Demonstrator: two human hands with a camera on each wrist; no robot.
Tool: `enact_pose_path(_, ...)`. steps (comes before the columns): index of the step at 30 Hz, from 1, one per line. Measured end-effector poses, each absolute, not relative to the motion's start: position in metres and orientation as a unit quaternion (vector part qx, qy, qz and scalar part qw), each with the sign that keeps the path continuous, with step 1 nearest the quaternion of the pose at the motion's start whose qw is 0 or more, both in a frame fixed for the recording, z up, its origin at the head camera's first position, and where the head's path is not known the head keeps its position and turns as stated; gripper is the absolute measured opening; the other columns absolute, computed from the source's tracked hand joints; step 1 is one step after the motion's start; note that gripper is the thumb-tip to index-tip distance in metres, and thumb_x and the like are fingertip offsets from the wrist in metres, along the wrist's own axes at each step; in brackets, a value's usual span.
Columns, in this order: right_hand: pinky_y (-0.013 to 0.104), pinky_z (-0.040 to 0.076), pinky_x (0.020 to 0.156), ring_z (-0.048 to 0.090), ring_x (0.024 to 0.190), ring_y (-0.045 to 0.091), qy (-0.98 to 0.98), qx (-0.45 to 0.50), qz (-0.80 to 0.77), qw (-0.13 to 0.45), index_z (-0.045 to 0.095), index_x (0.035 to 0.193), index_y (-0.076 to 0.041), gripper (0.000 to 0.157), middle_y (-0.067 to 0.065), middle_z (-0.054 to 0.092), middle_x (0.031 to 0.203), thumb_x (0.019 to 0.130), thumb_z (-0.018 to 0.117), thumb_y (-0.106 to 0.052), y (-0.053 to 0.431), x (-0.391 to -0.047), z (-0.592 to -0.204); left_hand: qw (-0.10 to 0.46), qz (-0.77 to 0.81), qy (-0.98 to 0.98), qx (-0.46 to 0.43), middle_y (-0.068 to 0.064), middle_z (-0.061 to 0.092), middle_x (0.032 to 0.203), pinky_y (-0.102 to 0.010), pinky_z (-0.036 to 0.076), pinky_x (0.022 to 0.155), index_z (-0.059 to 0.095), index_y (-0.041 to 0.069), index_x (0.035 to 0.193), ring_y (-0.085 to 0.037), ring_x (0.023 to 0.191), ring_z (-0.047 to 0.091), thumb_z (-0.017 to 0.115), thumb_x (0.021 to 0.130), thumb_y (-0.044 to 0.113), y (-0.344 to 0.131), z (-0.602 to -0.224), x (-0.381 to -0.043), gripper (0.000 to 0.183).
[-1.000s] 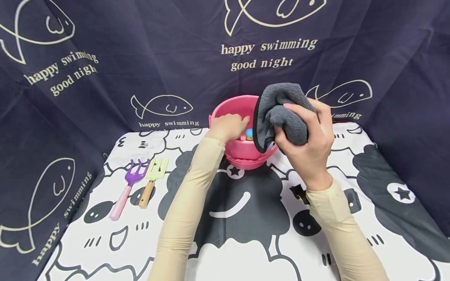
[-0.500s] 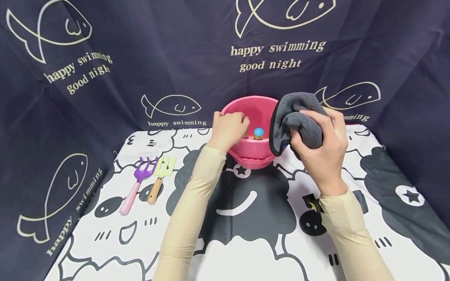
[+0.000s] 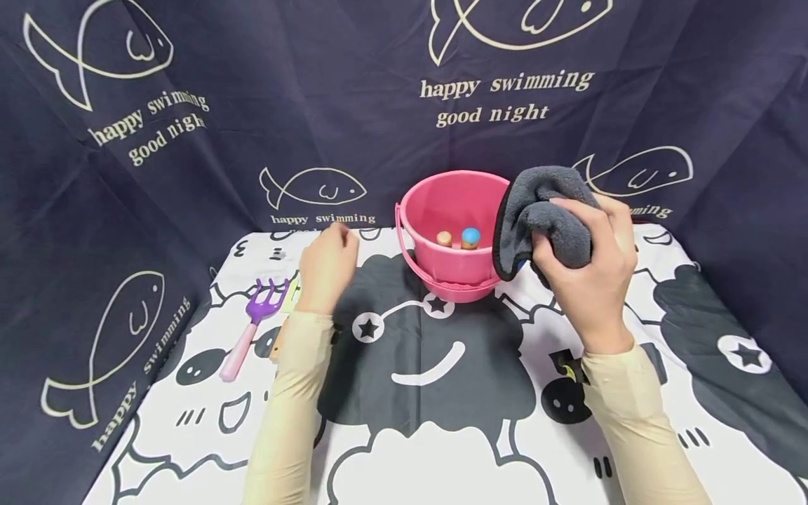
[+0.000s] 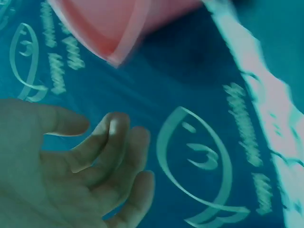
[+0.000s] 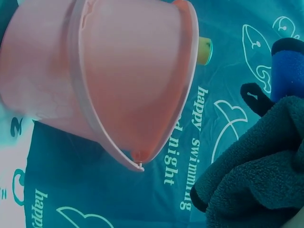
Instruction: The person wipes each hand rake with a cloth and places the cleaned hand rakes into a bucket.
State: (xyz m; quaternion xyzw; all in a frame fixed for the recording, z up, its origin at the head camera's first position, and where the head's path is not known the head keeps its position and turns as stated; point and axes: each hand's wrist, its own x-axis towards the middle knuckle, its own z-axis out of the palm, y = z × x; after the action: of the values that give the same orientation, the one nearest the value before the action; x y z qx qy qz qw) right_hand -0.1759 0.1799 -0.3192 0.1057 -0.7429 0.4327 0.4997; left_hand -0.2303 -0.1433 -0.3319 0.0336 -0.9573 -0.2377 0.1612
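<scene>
My right hand [image 3: 596, 256] grips a bunched grey cloth [image 3: 558, 217] with black edging, held up beside the right rim of a pink bucket [image 3: 451, 263]. In the right wrist view, the cloth [image 5: 256, 175] shows a black loop and a blue part [image 5: 287, 73]. My left hand [image 3: 328, 270] is in the air left of the bucket, holding nothing. Its fingers are loosely bent in the left wrist view [image 4: 104, 166]. Inside the bucket, a blue round end [image 3: 470, 236] and a beige round end [image 3: 445, 238] show; the rest of them is hidden.
On the left lie a purple hand fork [image 3: 264, 306] with a pink handle and a pale green fork [image 3: 290, 298], partly hidden by my left arm. A small dark item [image 3: 564, 365] lies by my right wrist. Dark blue fabric [image 3: 353, 84] stands behind the table.
My left hand has come out of the bucket and moved left, beside the forks. The beige end shows in the bucket now. My right hand still holds the cloth.
</scene>
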Motion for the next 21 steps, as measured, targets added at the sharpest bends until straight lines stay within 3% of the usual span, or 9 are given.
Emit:
enact_pose_path(6,0.03,0.04,0.104,0.061,0.118,0.031,-0.743,0.115,0.432,0.498,0.076,0.113,-0.008,0.039,0.026,0.064,0.119,0.08,0.076,-0.029,0.181,-0.172,-0.318,0.079,-0.202,-0.973,0.081,-0.024,0.07,0.098,-0.059,0.05,0.08,0.059,0.004,0.093,-0.047,0.095,0.068,0.039,0.097,0.027,-0.209,-0.373,-0.215,0.031)
enact_pose_path(14,0.026,0.04,0.104,0.06,0.115,0.022,-0.724,0.102,0.448,0.514,0.075,0.11,-0.003,0.038,0.029,0.063,0.116,0.079,0.075,-0.025,0.177,-0.159,-0.305,-0.083,-0.116,-0.983,0.112,-0.041,0.055,0.127,-0.068,0.046,0.092,0.049,-0.017,0.125,-0.059,0.119,0.054,0.047,0.094,0.035,-0.266,-0.419,-0.187,0.06)
enact_pose_path(21,0.027,0.041,0.104,0.061,0.114,0.025,-0.718,0.102,0.448,0.523,0.075,0.108,-0.003,0.039,0.03,0.063,0.115,0.078,0.075,-0.027,0.176,-0.158,-0.3,-0.062,-0.115,-0.987,0.094,-0.038,0.062,0.116,-0.068,0.049,0.084,0.056,-0.014,0.116,-0.059,0.107,0.061,0.056,0.089,0.029,-0.265,-0.422,-0.189,0.051)
